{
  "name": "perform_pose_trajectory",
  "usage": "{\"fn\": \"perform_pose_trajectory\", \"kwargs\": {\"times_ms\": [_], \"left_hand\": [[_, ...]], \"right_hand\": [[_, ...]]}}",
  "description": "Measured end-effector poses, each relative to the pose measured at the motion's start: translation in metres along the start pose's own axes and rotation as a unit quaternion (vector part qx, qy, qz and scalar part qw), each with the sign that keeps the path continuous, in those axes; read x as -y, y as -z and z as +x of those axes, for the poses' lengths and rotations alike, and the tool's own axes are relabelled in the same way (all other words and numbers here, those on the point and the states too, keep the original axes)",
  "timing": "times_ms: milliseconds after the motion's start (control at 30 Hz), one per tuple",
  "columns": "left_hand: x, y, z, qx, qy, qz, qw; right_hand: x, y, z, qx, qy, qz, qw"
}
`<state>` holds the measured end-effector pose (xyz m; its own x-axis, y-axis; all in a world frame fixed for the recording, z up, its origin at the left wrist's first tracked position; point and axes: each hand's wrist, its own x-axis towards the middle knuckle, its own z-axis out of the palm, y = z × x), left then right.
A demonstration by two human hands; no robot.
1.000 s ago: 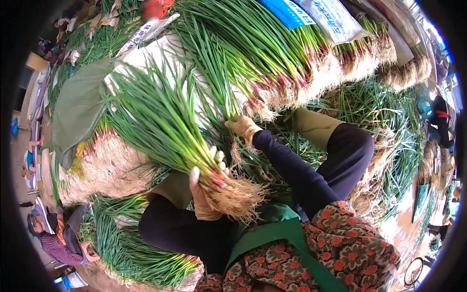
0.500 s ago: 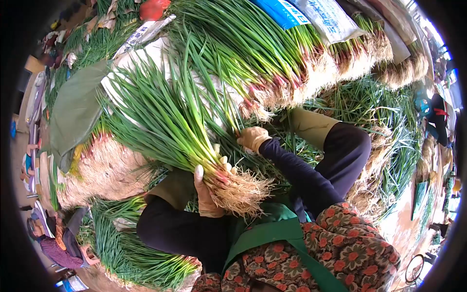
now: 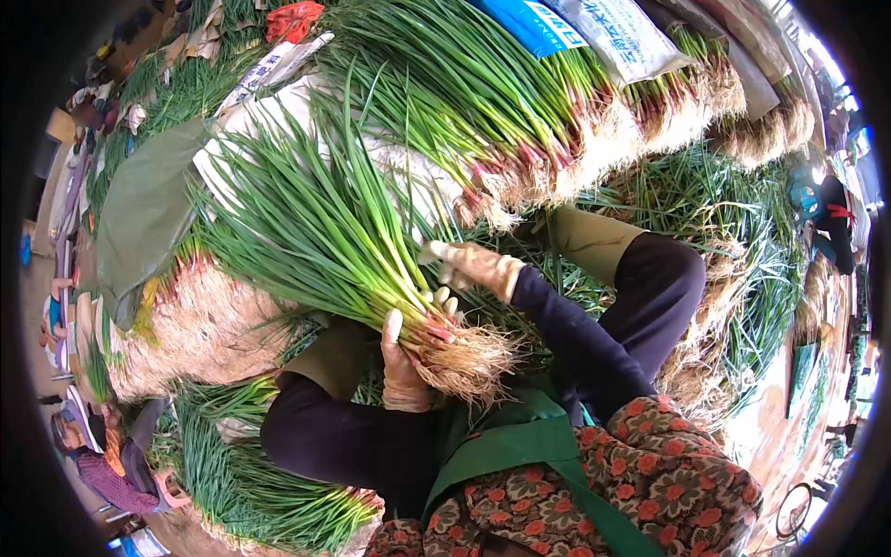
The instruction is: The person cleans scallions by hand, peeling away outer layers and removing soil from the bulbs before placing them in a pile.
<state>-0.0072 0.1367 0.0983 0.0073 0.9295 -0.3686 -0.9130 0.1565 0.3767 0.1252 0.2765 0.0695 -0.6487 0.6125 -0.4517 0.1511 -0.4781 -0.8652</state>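
Here my left hand (image 3: 403, 364) is wrapped round the lower end of a spring onion bundle (image 3: 376, 269) near my green apron (image 3: 510, 447), while my right hand (image 3: 479, 266), fingers half curled, is beside its leaves, whether holding anything I cannot tell.

White sheet (image 3: 297, 97), row of green onions (image 3: 483, 84) on it

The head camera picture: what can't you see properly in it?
In the head view:
- Left hand: palm hidden by the held bunch.
- Blue bag: cut off by the top edge.
- Plants under the white bag: partly covered by it.
- Person at lower left: too small for detail.
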Motion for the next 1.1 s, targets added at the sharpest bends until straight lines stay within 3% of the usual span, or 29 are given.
{"fn": "perform_pose_trajectory", "kwargs": {"times_ms": [100, 133, 167, 200, 233, 267, 300, 333, 367, 433, 467, 500, 567, 633, 667, 700, 733, 767, 800, 867, 900, 967, 1033, 1067, 1100], "left_hand": [[0.0, 0.01, 0.0, -0.004, -0.005, 0.008, 1.0], [0.0, 0.008, -0.002, -0.018, -0.002, 0.001, 1.0], [0.0, 0.006, -0.005, -0.035, 0.002, -0.006, 0.999], [0.002, -0.004, -0.008, -0.017, 0.004, -0.046, 0.999], [0.003, -0.006, -0.01, 0.005, -0.008, -0.063, 0.998], [0.004, -0.009, -0.01, 0.031, -0.019, -0.08, 0.996], [0.004, -0.012, -0.01, 0.056, -0.029, -0.095, 0.993], [0.0, -0.016, -0.007, 0.191, 0.0, -0.09, 0.977], [-0.001, -0.024, -0.01, 0.126, -0.03, -0.119, 0.984], [0.0, -0.014, -0.008, 0.065, -0.028, -0.136, 0.988], [0.001, -0.012, -0.005, 0.091, -0.027, -0.143, 0.985], [0.002, -0.011, -0.005, 0.063, -0.03, -0.113, 0.991], [0.004, -0.011, -0.003, 0.071, -0.027, -0.118, 0.99], [0.003, -0.01, -0.002, 0.1, -0.034, -0.123, 0.987], [0.003, -0.009, -0.003, 0.113, -0.037, -0.125, 0.985], [0.003, -0.008, -0.005, 0.099, -0.034, -0.131, 0.986], [0.004, -0.007, -0.006, 0.086, -0.031, -0.137, 0.986], [0.004, -0.007, -0.007, 0.074, -0.028, -0.143, 0.987], [0.004, -0.008, -0.007, 0.076, -0.034, -0.136, 0.987], [0.002, -0.01, -0.008, 0.079, -0.044, -0.119, 0.989], [0.002, -0.011, -0.009, 0.082, -0.049, -0.112, 0.989], [0.002, -0.01, -0.012, 0.067, -0.022, -0.114, 0.991], [0.001, -0.001, -0.009, 0.086, 0.005, -0.109, 0.99], [0.001, 0.0, -0.01, 0.129, 0.003, -0.145, 0.981], [0.001, 0.009, 0.002, 0.276, -0.024, -0.171, 0.946]], "right_hand": [[0.015, -0.031, 0.012, 0.003, -0.075, 0.096, 0.993], [-0.013, -0.034, 0.036, -0.031, -0.013, 0.141, 0.989], [-0.034, -0.029, 0.047, -0.032, 0.017, 0.059, 0.998], [-0.075, -0.028, 0.061, -0.08, 0.115, -0.046, 0.989], [-0.084, -0.019, 0.053, -0.063, 0.182, -0.314, 0.93], [-0.089, -0.012, 0.044, -0.088, 0.258, -0.545, 0.793], [-0.094, -0.003, 0.034, -0.063, 0.109, -0.507, 0.853], [-0.094, 0.003, 0.027, -0.02, 0.025, -0.516, 0.856], [-0.087, 0.004, 0.017, 0.027, -0.062, -0.521, 0.851], [-0.044, 0.01, -0.003, 0.024, -0.058, -0.508, 0.859], [-0.021, 0.017, -0.007, 0.02, -0.053, -0.502, 0.863], [-0.047, 0.044, 0.013, -0.129, 0.176, -0.678, 0.702], [0.011, 0.051, 0.014, -0.351, 0.107, -0.47, 0.803], [0.017, 0.059, 0.026, -0.265, 0.191, -0.398, 0.857], [0.016, 0.053, 0.03, -0.063, 0.144, -0.127, 0.979], [0.011, 0.041, 0.034, 0.147, 0.078, 0.162, 0.973], [0.012, 0.023, 0.033, 0.338, 0.003, 0.428, 0.838], [0.033, -0.011, 0.005, 0.119, 0.074, 0.057, 0.988], [0.005, -0.026, 0.021, 0.132, 0.135, 0.036, 0.981], [0.006, -0.038, 0.015, 0.127, 0.131, -0.054, 0.982], [0.007, -0.033, 0.003, 0.111, 0.064, -0.127, 0.984], [0.006, -0.034, -0.007, 0.035, 0.203, -0.21, 0.956], [0.017, -0.021, -0.024, 0.013, 0.228, -0.351, 0.908], [0.011, -0.011, -0.027, 0.017, 0.219, -0.377, 0.9], [0.003, -0.002, -0.033, -0.059, 0.262, -0.4, 0.876]]}}
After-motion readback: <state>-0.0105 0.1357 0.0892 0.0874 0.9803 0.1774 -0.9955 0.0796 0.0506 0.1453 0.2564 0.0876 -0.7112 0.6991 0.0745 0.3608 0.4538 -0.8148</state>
